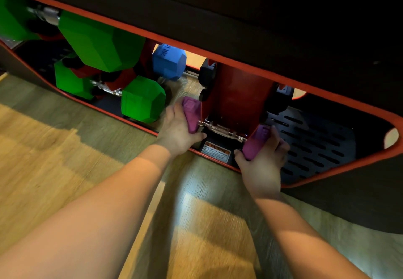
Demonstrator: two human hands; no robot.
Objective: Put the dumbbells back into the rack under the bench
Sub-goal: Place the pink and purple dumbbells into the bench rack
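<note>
Now | left hand [181, 126], right hand [265, 158] grip purple dumbbell [222, 129] ends | red rack [235, 97] hides handle middle

Wooden plank floor [65, 147] lying in front of the unit, patches of light falling across it. Orange-and-white caution label [216, 152] sitting on the black base at the near edge, its small print too blurred to read.
</note>
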